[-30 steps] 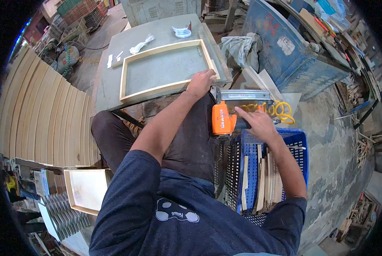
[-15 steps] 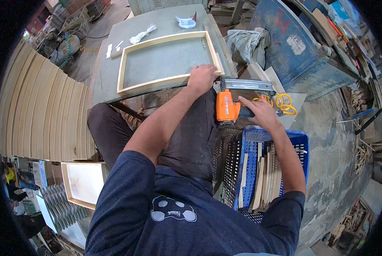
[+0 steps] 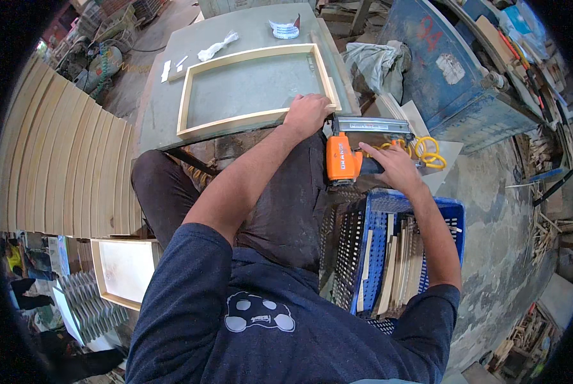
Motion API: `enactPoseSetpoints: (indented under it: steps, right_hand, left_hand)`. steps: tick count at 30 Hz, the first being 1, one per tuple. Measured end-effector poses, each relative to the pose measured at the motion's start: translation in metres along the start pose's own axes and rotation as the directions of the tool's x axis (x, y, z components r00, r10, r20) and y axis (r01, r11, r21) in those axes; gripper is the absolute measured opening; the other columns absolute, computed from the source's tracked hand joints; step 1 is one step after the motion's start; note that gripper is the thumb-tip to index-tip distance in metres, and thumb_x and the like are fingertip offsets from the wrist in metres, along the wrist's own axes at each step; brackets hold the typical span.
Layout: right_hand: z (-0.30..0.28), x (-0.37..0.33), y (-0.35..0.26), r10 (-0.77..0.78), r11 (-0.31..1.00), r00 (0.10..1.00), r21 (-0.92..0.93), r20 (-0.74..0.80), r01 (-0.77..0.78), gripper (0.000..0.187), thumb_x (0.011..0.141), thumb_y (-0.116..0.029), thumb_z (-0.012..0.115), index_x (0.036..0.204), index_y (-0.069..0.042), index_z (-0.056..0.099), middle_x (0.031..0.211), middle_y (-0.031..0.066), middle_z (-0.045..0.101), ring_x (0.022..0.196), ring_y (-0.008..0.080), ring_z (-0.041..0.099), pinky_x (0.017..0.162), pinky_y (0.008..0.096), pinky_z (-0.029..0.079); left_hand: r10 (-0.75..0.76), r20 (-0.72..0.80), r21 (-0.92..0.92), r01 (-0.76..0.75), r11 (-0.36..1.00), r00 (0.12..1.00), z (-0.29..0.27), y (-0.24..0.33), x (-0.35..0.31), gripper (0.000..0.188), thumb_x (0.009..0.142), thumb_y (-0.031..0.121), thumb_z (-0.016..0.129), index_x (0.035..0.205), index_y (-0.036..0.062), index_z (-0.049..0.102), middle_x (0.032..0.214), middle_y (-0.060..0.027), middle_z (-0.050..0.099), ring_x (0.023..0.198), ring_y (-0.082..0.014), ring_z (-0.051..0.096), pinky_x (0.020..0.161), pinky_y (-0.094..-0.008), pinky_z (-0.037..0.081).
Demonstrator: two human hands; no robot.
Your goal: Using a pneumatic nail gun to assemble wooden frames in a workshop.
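A rectangular frame of pale wood (image 3: pixel 248 120) lies flat on the grey-topped table (image 3: pixel 165 115). My left hand (image 3: pixel 308 115) is closed over the frame's near right corner, fingers bent around the wood. In my right hand (image 3: pixel 395 165) is an orange nail gun (image 3: pixel 342 160), held by its dark handle. The gun lies on its side, its nose at the outer face of that same corner; I cannot tell whether it touches. Its silver magazine (image 3: pixel 373 126) runs off to the right, and a coiled yellow air hose (image 3: pixel 431 153) hangs behind the grip.
A blue plastic crate (image 3: pixel 358 256) holding wood strips (image 3: pixel 398 262) stands by my right side. Stacked wooden frames (image 3: pixel 69 153) rise on the left. White scraps (image 3: pixel 217 47) and a printed strip (image 3: pixel 284 30) lie on the table's far part. A blue metal cabinet (image 3: pixel 427 64) stands far right.
The view has shifted very slightly. Both hands, the nail gun and the frame keep the same places relative to each other.
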State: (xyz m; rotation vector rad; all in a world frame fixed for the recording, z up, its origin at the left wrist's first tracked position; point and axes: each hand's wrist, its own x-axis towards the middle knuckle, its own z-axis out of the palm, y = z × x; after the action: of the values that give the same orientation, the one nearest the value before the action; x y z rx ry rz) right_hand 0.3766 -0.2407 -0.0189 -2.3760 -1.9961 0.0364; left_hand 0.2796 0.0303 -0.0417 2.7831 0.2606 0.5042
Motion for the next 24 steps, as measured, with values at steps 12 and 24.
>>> enactPoseSetpoints:
  steps: [12,24]
  right_hand:
    - [-0.0009,0.0023,0.0029,-0.014,0.999,1.0,-0.042,-0.002,0.014,0.09,0.066,-0.014,0.078,0.146,-0.019,0.036,0.093,0.0099,0.067,0.091,0.0266,0.063,0.09,0.038,0.043]
    - [0.0057,0.0006,0.0005,-0.04,0.991,0.999,-0.131,-0.032,0.036,0.09,0.066,-0.021,0.08,0.145,-0.017,0.036,0.09,0.0057,0.065,0.086,0.023,0.062,0.084,0.0346,0.045]
  left_hand:
    - [0.028,-0.045,-0.018,-0.029,0.999,0.999,0.0011,0.0011,-0.0027,0.02,0.088,0.022,0.058,0.096,0.0047,0.061,0.093,-0.0136,0.064,0.096,-0.0336,0.061,0.083,-0.0467,0.046]
    - [0.054,-0.127,-0.142,-0.072,0.987,0.99,0.0023,-0.0038,-0.0014,0.026,0.087,0.021,0.061,0.105,0.005,0.05,0.095,-0.0155,0.062,0.093,-0.0367,0.061,0.081,-0.0456,0.049]
